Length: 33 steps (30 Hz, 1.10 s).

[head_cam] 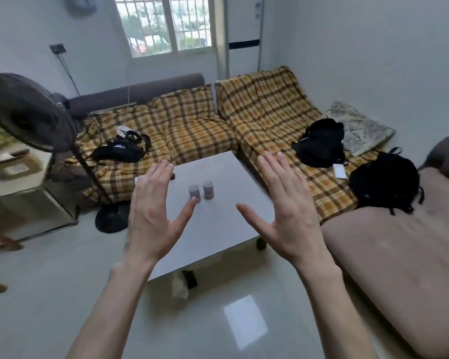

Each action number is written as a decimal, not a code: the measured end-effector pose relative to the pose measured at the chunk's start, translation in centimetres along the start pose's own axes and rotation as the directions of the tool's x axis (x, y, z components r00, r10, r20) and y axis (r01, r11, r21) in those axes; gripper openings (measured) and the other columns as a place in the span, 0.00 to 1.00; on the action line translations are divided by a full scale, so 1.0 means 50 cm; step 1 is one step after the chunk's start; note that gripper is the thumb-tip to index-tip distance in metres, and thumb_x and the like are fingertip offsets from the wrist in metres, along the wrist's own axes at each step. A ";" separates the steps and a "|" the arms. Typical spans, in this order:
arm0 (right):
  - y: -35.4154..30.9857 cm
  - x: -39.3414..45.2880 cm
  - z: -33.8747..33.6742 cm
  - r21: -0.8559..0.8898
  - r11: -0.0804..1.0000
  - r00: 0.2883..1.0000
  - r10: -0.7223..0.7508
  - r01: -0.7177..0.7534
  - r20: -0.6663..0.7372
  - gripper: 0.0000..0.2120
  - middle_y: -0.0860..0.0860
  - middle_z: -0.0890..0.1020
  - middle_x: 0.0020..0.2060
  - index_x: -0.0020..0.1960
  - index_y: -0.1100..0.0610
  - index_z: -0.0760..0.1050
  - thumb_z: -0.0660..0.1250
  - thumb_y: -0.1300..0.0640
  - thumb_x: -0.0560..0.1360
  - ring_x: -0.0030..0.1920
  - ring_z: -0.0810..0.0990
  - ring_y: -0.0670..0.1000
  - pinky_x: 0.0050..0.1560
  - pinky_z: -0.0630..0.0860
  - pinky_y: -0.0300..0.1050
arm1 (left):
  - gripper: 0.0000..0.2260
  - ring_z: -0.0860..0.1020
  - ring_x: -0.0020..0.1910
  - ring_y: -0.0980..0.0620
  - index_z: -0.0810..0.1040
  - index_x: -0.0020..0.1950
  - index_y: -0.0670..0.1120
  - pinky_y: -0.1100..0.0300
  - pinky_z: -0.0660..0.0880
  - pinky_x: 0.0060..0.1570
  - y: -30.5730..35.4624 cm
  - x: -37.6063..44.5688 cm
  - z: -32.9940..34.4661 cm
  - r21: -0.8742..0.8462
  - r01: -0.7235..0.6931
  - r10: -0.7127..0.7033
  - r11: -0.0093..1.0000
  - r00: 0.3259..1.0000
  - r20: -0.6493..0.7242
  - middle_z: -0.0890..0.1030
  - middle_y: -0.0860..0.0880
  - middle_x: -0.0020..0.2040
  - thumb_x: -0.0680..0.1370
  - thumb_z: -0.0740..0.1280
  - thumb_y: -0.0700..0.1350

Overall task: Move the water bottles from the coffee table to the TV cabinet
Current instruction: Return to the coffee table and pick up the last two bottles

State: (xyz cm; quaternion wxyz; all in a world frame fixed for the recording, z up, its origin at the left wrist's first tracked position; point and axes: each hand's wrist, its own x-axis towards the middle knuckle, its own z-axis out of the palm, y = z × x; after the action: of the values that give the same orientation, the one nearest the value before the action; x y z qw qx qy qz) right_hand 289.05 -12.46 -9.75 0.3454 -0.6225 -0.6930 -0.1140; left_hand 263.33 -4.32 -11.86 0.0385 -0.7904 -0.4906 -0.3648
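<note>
Nearest, the left hand point(153, 216) and right hand point(285, 208) hover spread and empty. Beyond them, two water bottles point(201, 191) stand together mid coffee table point(218, 229) — nothing moved yet, and the TV cabinet is out of view.

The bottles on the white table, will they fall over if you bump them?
Probably yes. Both water bottles stand upright and look narrow on the smooth coffee table, so they may tip or slide. Round sides suggest they would roll.

Head view, high, angled down (wide-angle) toward coffee table point(218, 229), fairly near.
</note>
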 end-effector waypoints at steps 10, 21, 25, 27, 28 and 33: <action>-0.009 0.200 0.195 0.180 0.973 0.984 -0.162 0.148 0.069 0.37 0.49 0.60 0.81 0.82 0.54 0.57 0.60 0.36 0.80 0.83 0.52 0.49 0.81 0.55 0.57 | 0.34 0.60 0.82 0.49 0.61 0.81 0.47 0.43 0.59 0.81 -0.194 0.047 0.023 0.194 0.205 -0.195 0.959 0.979 -0.066 0.65 0.48 0.81 0.80 0.63 0.62; -0.074 0.430 0.452 0.209 0.938 0.934 -0.314 0.277 0.170 0.37 0.47 0.58 0.82 0.82 0.51 0.55 0.60 0.35 0.80 0.83 0.49 0.47 0.82 0.52 0.54 | 0.35 0.56 0.83 0.53 0.58 0.82 0.50 0.44 0.60 0.80 -0.413 0.155 0.110 0.160 0.360 -0.353 0.919 0.933 -0.071 0.62 0.51 0.82 0.80 0.60 0.65; -0.103 0.509 0.546 0.215 0.934 0.922 -0.328 0.285 0.205 0.37 0.46 0.59 0.82 0.82 0.51 0.56 0.60 0.34 0.80 0.83 0.50 0.47 0.82 0.53 0.54 | 0.34 0.54 0.84 0.53 0.57 0.83 0.51 0.46 0.57 0.82 -0.504 0.201 0.145 0.158 0.390 -0.392 0.907 0.920 -0.020 0.60 0.52 0.83 0.81 0.59 0.65; -0.119 0.551 0.604 0.214 0.934 0.915 -0.331 0.284 0.229 0.37 0.46 0.59 0.82 0.82 0.50 0.56 0.60 0.34 0.80 0.83 0.50 0.46 0.81 0.54 0.55 | 0.34 0.54 0.84 0.54 0.58 0.83 0.51 0.48 0.54 0.83 -0.561 0.231 0.166 0.152 0.404 -0.409 0.902 0.913 -0.001 0.60 0.52 0.83 0.81 0.60 0.64; -0.126 0.569 0.633 0.219 0.933 0.911 -0.336 0.287 0.237 0.37 0.45 0.59 0.82 0.82 0.50 0.56 0.60 0.34 0.80 0.83 0.50 0.46 0.81 0.55 0.55 | 0.34 0.53 0.84 0.54 0.58 0.83 0.51 0.50 0.53 0.83 -0.588 0.244 0.177 0.151 0.408 -0.413 0.900 0.911 0.003 0.60 0.52 0.83 0.81 0.61 0.64; -0.151 0.640 0.772 0.229 0.928 0.883 -0.356 0.294 0.306 0.35 0.45 0.59 0.81 0.82 0.50 0.57 0.59 0.35 0.81 0.83 0.51 0.47 0.79 0.60 0.57 | 0.34 0.51 0.84 0.57 0.57 0.83 0.51 0.59 0.44 0.83 -0.696 0.289 0.233 0.149 0.437 -0.451 0.887 0.890 0.071 0.59 0.54 0.84 0.81 0.62 0.63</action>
State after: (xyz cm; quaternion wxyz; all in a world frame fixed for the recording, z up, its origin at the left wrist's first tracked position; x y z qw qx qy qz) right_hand 269.38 33.85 -16.21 0.2492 -0.4742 -0.8444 0.0013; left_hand 245.27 29.28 -21.83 -0.0206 -0.6707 -0.6823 -0.2901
